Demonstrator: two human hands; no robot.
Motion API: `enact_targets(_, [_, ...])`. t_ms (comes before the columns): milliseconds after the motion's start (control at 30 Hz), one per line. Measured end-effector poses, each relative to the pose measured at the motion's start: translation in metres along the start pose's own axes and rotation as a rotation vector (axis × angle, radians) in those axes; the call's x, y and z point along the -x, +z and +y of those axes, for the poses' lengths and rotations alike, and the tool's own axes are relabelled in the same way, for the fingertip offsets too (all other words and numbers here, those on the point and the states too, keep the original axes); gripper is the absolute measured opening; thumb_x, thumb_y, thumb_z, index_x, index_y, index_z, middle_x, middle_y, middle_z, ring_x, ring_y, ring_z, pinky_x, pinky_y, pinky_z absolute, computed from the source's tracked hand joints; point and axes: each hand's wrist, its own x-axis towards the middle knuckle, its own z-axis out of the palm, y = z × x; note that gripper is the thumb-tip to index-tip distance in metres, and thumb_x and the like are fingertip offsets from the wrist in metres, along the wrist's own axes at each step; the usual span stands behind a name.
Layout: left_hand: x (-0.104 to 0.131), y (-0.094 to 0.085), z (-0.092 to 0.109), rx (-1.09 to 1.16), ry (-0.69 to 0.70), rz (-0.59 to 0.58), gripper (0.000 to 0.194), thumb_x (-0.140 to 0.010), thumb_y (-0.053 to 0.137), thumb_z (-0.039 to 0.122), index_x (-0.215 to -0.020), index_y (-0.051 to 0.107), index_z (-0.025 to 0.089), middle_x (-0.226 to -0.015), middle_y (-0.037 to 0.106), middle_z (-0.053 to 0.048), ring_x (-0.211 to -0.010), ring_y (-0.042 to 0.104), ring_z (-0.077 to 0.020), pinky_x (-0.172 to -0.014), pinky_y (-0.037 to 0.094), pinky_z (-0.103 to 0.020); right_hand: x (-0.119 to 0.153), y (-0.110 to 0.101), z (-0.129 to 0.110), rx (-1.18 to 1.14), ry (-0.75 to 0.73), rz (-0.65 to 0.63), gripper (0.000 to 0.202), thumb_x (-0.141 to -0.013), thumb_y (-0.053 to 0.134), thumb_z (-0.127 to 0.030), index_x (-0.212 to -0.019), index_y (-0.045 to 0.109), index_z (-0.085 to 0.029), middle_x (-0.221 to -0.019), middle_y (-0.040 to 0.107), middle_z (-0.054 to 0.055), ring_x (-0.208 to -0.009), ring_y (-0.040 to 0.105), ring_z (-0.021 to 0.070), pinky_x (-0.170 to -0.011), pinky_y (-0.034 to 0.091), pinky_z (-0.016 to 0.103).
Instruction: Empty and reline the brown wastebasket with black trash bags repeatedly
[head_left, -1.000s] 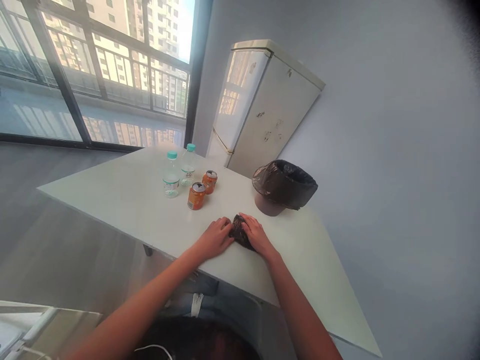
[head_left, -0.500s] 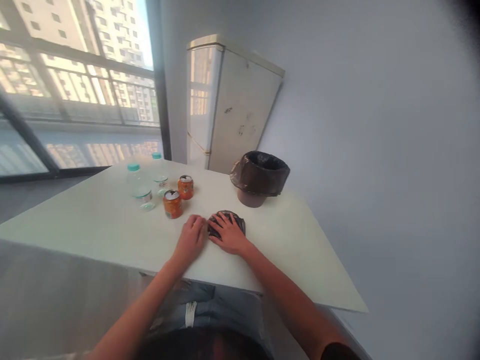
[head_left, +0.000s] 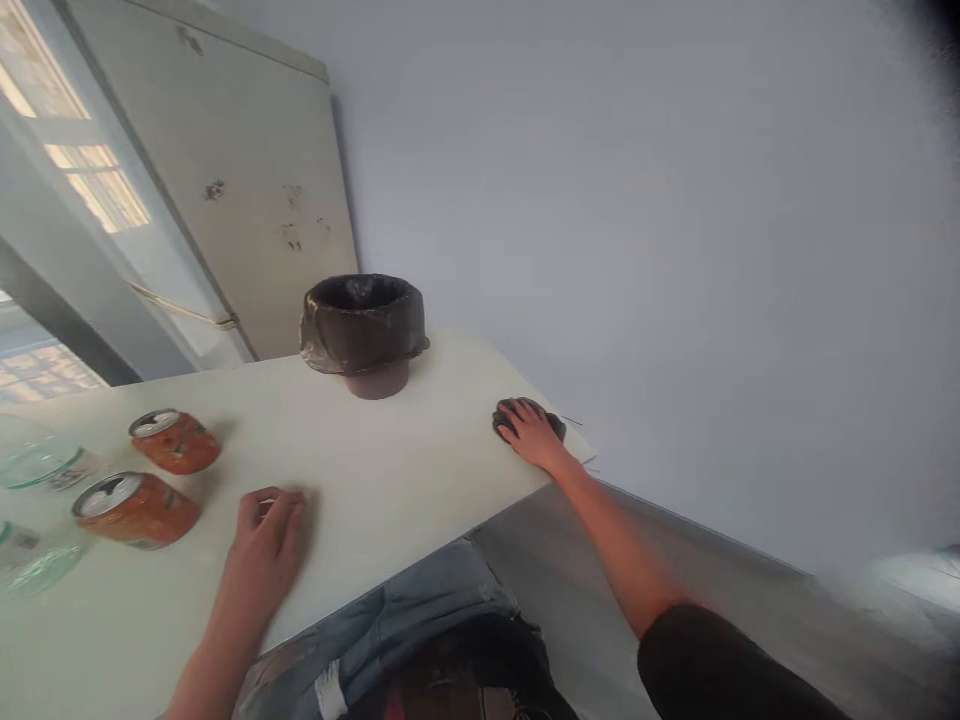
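Near the right end of the white table [head_left: 360, 450], my right hand [head_left: 531, 434] lies flat with spread fingers on a black plastic bundle [head_left: 556, 425]. My left hand [head_left: 268, 535] rests on the table by the front edge, its fingers curled; whether anything small is under them is hidden. Two orange cans [head_left: 176, 440] with opened tops stand left of it. Towards the back is a small bin [head_left: 377, 380] lined with a black bag [head_left: 367, 335] folded over its rim.
Clear plastic bottles [head_left: 41, 465] are partly visible at the left edge. A white fridge [head_left: 247, 170] stands behind the table, beside a plain wall [head_left: 637, 200]. The table's right corner is close to the wall.
The view has turned right. My right hand and the black bundle have moved right along the table to its right end. My left hand has stayed near the cans, now apart from the bundle.
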Motion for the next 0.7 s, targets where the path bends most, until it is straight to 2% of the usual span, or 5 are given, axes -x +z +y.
enact_targets(200, [-0.004,0.002,-0.007,-0.01,0.059,0.007,0.036,-0.102,0.041,0.048,-0.103,0.066,0.022,-0.112,0.055,-0.01,-0.091,0.068,-0.0241,-0.087,0.059,-0.044,0.038,-0.031,0.036,-0.313,0.043,0.107,0.073,-0.109,0.018,-0.06,-0.173,0.006,-0.028,-0.179,0.009,0.002,-0.166,0.007,0.03,-0.132,0.021,0.058])
enact_targets(300, [-0.005,0.001,-0.009,-0.02,0.079,0.01,0.035,-0.102,0.041,0.048,-0.104,0.066,0.023,-0.113,0.055,-0.01,-0.088,0.07,-0.0244,-0.09,0.059,-0.047,0.036,-0.05,0.039,-0.325,-0.006,0.294,0.069,-0.109,0.027,-0.058,-0.171,0.02,-0.03,-0.178,0.02,0.003,-0.164,0.017,0.0308,-0.131,0.026,0.056])
enact_targets(367, [-0.005,0.001,-0.01,-0.026,0.091,0.012,0.035,-0.101,0.042,0.048,-0.103,0.066,0.023,-0.114,0.055,-0.011,-0.085,0.071,-0.0243,-0.088,0.06,-0.047,0.031,-0.054,0.043,-0.191,-0.102,0.25,0.066,-0.105,0.041,-0.061,-0.165,0.039,-0.034,-0.175,0.027,0.003,-0.163,0.02,0.0356,-0.131,0.018,0.063])
enact_targets(533, [-0.003,0.004,-0.015,-0.03,0.109,-0.015,0.038,-0.101,0.043,0.05,-0.103,0.07,0.023,-0.116,0.055,-0.011,-0.083,0.072,-0.023,-0.08,0.062,-0.043,0.018,-0.018,0.04,-0.081,-0.022,-0.074,0.074,-0.104,0.034,-0.071,-0.169,0.027,-0.037,-0.178,0.019,0.001,-0.165,0.006,0.0379,-0.127,0.006,0.074])
enact_targets(700, [0.0,0.008,-0.018,-0.015,0.098,-0.026,0.039,-0.101,0.045,0.05,-0.103,0.074,0.024,-0.119,0.056,-0.01,-0.085,0.073,-0.0221,-0.08,0.062,-0.038,0.024,0.003,0.01,-0.156,0.127,0.112,0.066,-0.108,0.029,-0.052,-0.168,0.031,-0.026,-0.176,0.025,0.009,-0.162,0.02,0.04,-0.123,0.026,0.073])
